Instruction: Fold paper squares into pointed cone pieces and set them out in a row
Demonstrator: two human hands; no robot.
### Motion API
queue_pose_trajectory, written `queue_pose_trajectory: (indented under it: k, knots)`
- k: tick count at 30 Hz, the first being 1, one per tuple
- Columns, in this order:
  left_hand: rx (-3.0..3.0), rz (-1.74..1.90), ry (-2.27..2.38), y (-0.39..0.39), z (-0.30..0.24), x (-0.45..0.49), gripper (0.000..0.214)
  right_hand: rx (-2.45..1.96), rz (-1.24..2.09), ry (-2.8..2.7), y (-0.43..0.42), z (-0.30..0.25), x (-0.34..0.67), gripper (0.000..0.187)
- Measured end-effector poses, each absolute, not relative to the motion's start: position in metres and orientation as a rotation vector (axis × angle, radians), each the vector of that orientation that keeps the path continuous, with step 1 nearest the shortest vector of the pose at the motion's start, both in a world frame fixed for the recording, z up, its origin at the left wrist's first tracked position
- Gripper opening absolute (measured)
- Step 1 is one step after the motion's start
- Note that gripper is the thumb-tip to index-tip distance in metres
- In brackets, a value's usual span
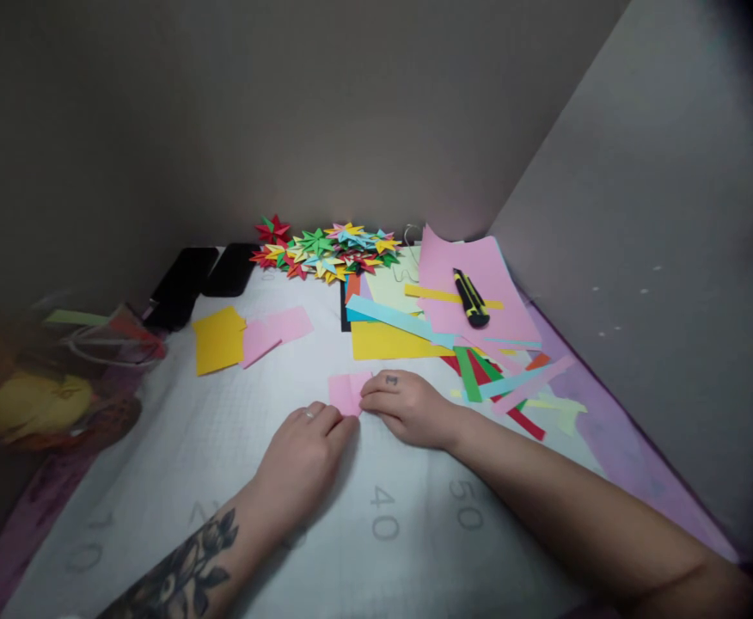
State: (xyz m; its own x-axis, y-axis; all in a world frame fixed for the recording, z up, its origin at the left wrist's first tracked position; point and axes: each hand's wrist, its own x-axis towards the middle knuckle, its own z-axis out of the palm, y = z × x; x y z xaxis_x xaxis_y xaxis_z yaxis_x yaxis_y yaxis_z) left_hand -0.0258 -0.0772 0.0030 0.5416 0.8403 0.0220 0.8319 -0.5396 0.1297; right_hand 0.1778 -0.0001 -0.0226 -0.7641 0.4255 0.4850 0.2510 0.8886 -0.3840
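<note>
A small pink paper (340,391) with a crease line lies flat on the white gridded mat, between my two hands. My left hand (305,451) is closed, its fingertips pressed together on the paper's near edge. From the other side, my right hand (412,408) pinches the paper's right part with bent fingers, which hide that edge. Further left lie more pink paper pieces (278,334), beside and partly against a yellow square of paper (218,341).
Many-pointed folded paper stars (318,245) are heaped at the back. A utility knife (470,298) rests on pink sheets (505,301) at right. Loose paper strips (524,387) lie nearer. Two black phone-like objects (229,269) are back left, near a clear plastic bag (93,370).
</note>
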Motion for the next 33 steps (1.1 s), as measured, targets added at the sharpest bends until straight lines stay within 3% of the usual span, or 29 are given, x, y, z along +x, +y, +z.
queue_pose_trajectory:
  k: [11, 26, 33]
  knots:
    - [2.703, 0.5, 1.497, -0.061, -0.002, -0.043, 0.02, -0.466, 0.44, -2.517, 0.007, -0.024, 0.177, 0.03]
    - [2.721, 0.439, 1.345, -0.058, -0.004, -0.043, 0.015, -0.406, 0.375, -2.811, 0.01, -0.01, 0.184, 0.028]
    - [2.714, 0.388, 1.345, -0.056, 0.003, -0.051, 0.018, -0.36, 0.389, -2.762, 0.003, -0.019, 0.183, 0.037]
